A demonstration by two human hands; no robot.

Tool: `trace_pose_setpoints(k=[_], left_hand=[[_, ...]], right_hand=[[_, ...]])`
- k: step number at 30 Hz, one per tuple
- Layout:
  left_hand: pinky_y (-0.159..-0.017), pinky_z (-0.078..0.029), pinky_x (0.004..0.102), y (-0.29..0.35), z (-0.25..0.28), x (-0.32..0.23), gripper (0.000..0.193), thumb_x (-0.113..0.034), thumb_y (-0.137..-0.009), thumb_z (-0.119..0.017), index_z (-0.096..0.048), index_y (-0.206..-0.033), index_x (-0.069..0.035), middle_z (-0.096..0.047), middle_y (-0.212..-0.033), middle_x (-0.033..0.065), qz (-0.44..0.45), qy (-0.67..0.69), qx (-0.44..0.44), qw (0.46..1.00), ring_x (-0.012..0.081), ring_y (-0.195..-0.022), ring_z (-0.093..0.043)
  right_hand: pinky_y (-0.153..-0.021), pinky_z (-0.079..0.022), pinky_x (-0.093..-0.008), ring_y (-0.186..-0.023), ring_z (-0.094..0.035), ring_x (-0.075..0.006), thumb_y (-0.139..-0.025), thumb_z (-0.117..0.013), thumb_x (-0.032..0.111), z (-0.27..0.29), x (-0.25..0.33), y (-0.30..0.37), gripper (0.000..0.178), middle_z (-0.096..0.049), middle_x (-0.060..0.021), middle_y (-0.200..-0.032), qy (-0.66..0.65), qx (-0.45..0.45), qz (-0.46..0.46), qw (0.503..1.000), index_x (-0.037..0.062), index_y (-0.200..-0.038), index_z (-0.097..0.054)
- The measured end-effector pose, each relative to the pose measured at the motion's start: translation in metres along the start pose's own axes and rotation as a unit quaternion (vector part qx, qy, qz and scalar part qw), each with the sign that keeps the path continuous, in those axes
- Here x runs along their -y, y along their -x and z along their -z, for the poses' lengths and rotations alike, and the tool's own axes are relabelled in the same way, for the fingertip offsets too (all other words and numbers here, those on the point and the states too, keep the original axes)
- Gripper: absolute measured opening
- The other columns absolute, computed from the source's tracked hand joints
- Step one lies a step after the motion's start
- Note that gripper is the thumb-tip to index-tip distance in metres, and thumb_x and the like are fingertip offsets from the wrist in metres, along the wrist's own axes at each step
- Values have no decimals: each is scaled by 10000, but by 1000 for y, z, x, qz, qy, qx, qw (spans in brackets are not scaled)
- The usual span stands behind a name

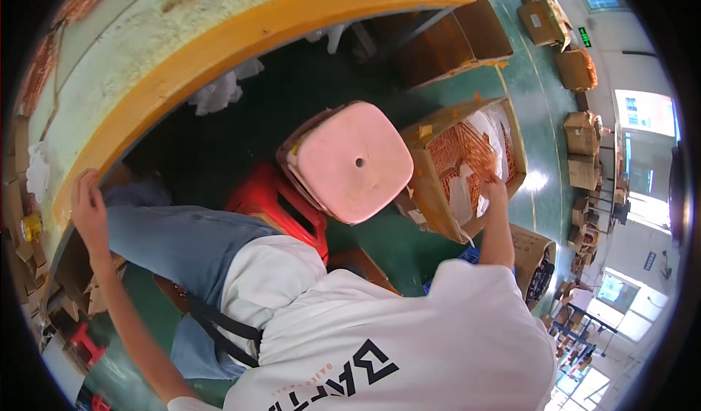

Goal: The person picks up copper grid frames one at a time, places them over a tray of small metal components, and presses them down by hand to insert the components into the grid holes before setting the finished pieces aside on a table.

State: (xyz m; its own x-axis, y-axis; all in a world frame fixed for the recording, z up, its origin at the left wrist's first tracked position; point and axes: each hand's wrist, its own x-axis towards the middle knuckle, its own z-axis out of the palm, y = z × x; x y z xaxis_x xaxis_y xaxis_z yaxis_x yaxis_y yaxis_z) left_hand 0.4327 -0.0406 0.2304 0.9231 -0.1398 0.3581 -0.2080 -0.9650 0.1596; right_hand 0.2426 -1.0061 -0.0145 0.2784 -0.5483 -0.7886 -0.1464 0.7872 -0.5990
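My right hand [493,186] reaches into an open cardboard box [422,184] on the right. Its fingers are closed on a bundle of thin copper-coloured strips [475,148], partly hidden by the hand. More such strips and white plastic sheeting [460,199] lie in the box. At the far left, my left hand [89,210] rests with fingers stretched out on the yellow-orange edge of the worktable [241,42], holding nothing.
A pink stool [343,170] stands before me, beside a red stool [270,203]. Behind the open box is a large brown carton [456,42]. Another carton with dark contents [537,257] sits near my right elbow. Boxes line the right wall. White plastic [217,93] hangs under the table.
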Motion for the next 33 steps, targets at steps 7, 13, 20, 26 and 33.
trace_pose_setpoints(k=[7, 13, 20, 26, 33], left_hand=[[-755, -489, 319, -12, 11, -81, 119, -33, -882, -501, -599, -950, -30, -617, -914, 108, 65, 222, -83, 969, 231, -849, -620], [-828, -515, 375, -48, 16, -178, 446, -284, -953, -443, -374, -1323, -45, -483, -1270, 156, 118, 786, 124, 594, 266, -1116, -535], [-938, -441, 408, -81, 5, -74, 768, -218, -922, -521, 28, -1439, -76, -299, -1385, 169, 291, 788, -164, 517, 266, -1223, -410], [-1083, -206, 421, -103, -56, 26, 772, -127, -889, -529, 18, -1406, 47, -207, -1416, 234, 333, 611, -281, 661, 342, -1307, -251], [-1082, -192, 418, -132, -18, 28, 624, -172, -922, -477, -128, -1376, 76, -187, -1406, 283, 399, 246, -350, 811, 363, -1325, -202]], right_hand=[[-696, -552, -287, -839, -615, -222, -856, -515, 57, -26, 69, 203, 192, -621, -128, -979, -38, 270, 9, 962, -32, -1022, -555], [-892, -471, -355, -1025, -576, -224, -910, -506, 224, -263, -19, 435, 369, -589, -121, -1145, 157, 408, 182, 881, 22, -1219, -517], [-877, -472, -306, -1002, -558, -171, -837, -651, 181, -587, -303, 484, 593, -534, -110, -1178, 295, 657, 189, 668, 23, -1310, -331], [-874, -454, -337, -1044, -526, -186, -789, -712, 238, -661, -403, 516, 699, -509, -140, -1181, 436, 629, 310, 564, 6, -1315, -313], [-1105, -126, -393, -1372, -98, -303, -836, -561, 496, -679, -424, 517, 813, -159, -221, -1454, 497, 526, 540, 430, -38, -1366, -254]])
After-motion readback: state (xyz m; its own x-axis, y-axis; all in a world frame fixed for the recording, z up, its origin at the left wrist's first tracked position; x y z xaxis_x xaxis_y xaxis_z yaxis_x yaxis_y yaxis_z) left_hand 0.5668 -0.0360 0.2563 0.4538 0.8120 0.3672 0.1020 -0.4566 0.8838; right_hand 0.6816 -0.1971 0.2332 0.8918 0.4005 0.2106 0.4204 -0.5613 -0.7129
